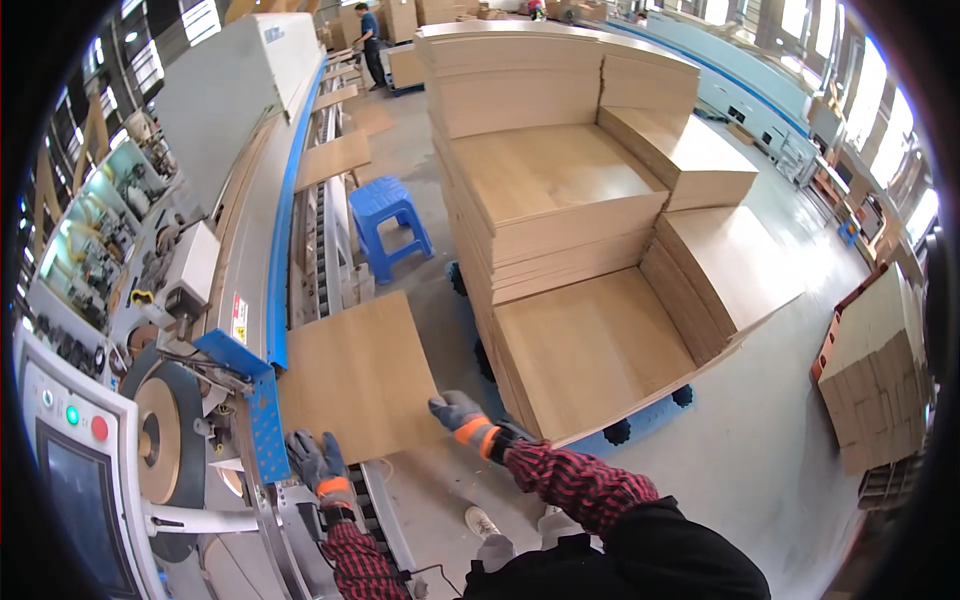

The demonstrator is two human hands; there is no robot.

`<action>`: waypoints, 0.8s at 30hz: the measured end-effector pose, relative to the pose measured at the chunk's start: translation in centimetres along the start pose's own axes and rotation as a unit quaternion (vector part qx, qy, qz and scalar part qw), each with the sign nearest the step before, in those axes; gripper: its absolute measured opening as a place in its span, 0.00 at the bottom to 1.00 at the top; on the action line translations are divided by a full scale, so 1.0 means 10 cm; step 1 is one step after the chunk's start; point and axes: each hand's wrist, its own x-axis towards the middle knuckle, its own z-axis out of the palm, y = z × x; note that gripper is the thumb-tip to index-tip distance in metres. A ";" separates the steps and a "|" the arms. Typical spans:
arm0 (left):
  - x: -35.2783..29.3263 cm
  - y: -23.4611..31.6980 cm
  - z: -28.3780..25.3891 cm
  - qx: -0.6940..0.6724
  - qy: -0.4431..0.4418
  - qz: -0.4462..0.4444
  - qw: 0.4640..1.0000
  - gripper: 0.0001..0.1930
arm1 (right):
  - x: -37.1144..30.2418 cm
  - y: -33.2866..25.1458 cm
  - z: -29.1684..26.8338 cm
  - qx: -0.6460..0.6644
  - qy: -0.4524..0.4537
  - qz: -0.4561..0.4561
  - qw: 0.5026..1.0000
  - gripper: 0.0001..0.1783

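Note:
A flat wood-grain panel [360,375] lies at the near end of the long machine's roller track. My left hand [316,460], in a grey glove with an orange cuff, is at the panel's near left corner, its fingers spread beside the blue perforated guard plate [268,425]. At the panel's right edge is my right hand [460,412], gloved the same way. Its fingers are bunched together on that edge; their undersides are hidden.
Tall stacks of panels [590,350] stand on a blue wheeled base [640,425] to my right. A blue plastic stool [390,225] is beyond the panel. On the left are a control screen [85,510] and an edging-tape roll [160,440]. Another person [370,45] stands far off.

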 end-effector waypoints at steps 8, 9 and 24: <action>-1.00 0.98 0.12 -0.502 -0.151 -0.223 0.822 0.22 | 0.25 2.18 -3.15 -0.593 0.274 0.179 0.735 0.19; -1.22 1.24 0.20 -0.489 -0.227 -0.183 0.822 0.24 | 0.18 2.39 -3.51 -0.358 0.393 0.203 0.822 0.29; -1.63 2.15 0.20 -0.510 -0.313 -0.215 0.772 0.30 | -1.05 2.33 -2.90 -0.118 0.386 0.225 0.887 0.30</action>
